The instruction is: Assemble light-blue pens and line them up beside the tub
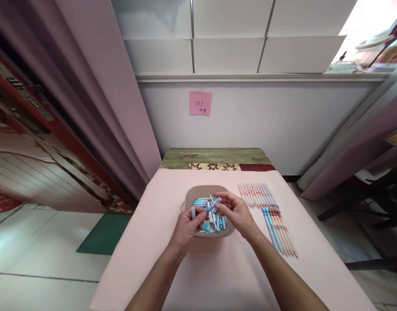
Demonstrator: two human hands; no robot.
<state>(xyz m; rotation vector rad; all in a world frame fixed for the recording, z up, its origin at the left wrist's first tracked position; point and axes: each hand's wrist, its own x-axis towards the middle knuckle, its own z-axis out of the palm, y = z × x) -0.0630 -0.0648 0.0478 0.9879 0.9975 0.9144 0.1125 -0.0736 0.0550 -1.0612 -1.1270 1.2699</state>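
Blue pen (213, 205) in sight, tilted up to the right, held just above a grey-brown basin (198, 191) near the middle of the tabletop (146, 250). From where I stand, the left hand (184, 225) pinches its lower end between thumb and fingers, and a pale, short tube (193, 212) pokes up out of the same grasp. The right hand (237, 212) curls in from the other side, thumb and fingertips narrowed about the pen's upper end; whether they truly grip it or merely touch it, I cannot tell. A thin white stick also shows just beside the pen, by the fingertips.

Inside the basin lie loose parts: blue tubes (202, 200) toward the back, slim white sticks (213, 220) in the middle, and small turquoise pieces (204, 227) near the front.

Off to the right, two sets of pens lie side by side in slanting rows. Pale pens with reddish marks (255, 194) make up the farther one. Nearer, light blue pens (273, 232) sit next to beige ones (285, 235).

Past the pink cover, a green wood-patterned strip (217, 154) shows at the table's far edge. Above it, a pink note (200, 103) reading 357 sticks to the white wall (266, 116).
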